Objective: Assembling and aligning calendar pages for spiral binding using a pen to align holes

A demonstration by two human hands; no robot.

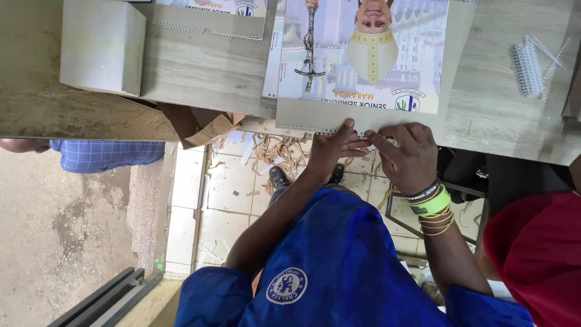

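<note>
Calendar sheets [357,66] lie on the worktop [200,72]; left hand [331,148] and right hand [407,154] pinch what looks like a wire binding [370,134] at their punched edge.

The right hand [407,152] hides the calendar's [363,66] punched edge; its top is cut off.

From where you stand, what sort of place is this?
Probably a small print-finishing or binding workshop. Both hands, left hand and right hand, work at the punched edge of a printed poster-style calendar on a grey wooden worktable; white plastic binding combs lie nearby, and paper scraps litter the tiled floor.
</note>
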